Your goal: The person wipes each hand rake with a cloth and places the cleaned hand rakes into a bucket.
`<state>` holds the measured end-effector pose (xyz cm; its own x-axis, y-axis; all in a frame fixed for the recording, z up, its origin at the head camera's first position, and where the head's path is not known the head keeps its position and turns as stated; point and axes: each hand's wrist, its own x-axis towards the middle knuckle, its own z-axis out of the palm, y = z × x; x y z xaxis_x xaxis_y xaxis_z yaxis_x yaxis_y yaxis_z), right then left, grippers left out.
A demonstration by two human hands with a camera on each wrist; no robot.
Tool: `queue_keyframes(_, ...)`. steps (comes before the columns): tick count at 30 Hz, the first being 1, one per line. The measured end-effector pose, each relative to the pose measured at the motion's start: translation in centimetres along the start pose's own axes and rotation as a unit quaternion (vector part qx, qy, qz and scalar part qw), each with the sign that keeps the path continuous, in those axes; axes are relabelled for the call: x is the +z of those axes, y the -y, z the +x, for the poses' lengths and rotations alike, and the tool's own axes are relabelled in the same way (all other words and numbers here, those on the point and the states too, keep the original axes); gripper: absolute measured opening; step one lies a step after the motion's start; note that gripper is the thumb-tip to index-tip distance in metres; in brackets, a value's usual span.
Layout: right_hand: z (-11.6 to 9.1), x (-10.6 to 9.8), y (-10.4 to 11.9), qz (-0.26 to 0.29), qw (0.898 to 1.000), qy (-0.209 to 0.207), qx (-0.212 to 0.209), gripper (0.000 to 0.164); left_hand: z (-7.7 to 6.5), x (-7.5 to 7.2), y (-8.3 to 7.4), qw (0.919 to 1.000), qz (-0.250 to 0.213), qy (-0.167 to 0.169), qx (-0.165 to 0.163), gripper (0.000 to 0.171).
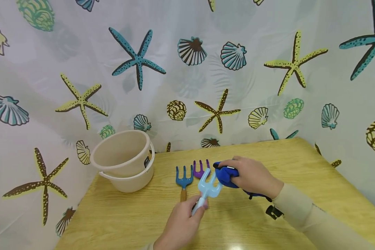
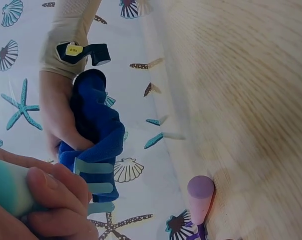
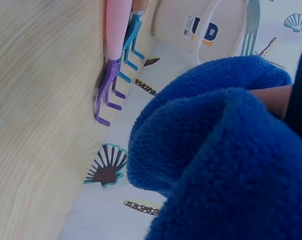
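My left hand (image 1: 180, 222) grips a light-blue garden hand fork (image 1: 208, 190) by its pale handle, with the tines pointing up and away over the table. Bunched in my right hand (image 1: 256, 176) is a fuzzy blue cloth (image 1: 226, 176), close beside the fork's tines. The left wrist view shows the cloth (image 2: 98, 130) behind the tines (image 2: 95, 188); whether they touch is hard to tell. In the right wrist view the cloth (image 3: 231, 145) covers most of the hand.
A blue fork (image 1: 184, 181) with a wooden handle and a purple fork (image 1: 201, 172) with a pink handle (image 3: 118, 30) lie on the wooden table (image 1: 125, 218). A cream bucket (image 1: 129, 182) stands at the left back. Behind hangs a curtain (image 1: 162, 90) with starfish and shells.
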<state>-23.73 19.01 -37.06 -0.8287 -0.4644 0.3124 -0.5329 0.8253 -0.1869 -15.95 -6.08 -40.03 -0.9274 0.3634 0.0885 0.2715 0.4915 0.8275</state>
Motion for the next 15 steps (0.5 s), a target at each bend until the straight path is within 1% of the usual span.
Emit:
queue_keyframes(3,0.1,0.2,-0.2,0.006,1.0,0.013,0.013,0.037,0.0,0.1,0.0,1.0,0.006,-0.001,-0.002,0.016)
queue_keyframes(9,0.0,0.4,-0.6,0.054,0.996,0.063,0.036,0.04,-0.1,0.1,0.0,1.0,0.001,0.003,-0.008,0.021)
queue_keyframes(15,0.0,0.5,-1.3,0.077,0.992,0.09,0.044,0.04,0.0,0.2,0.1,0.9999,0.007,0.003,-0.011,0.016)
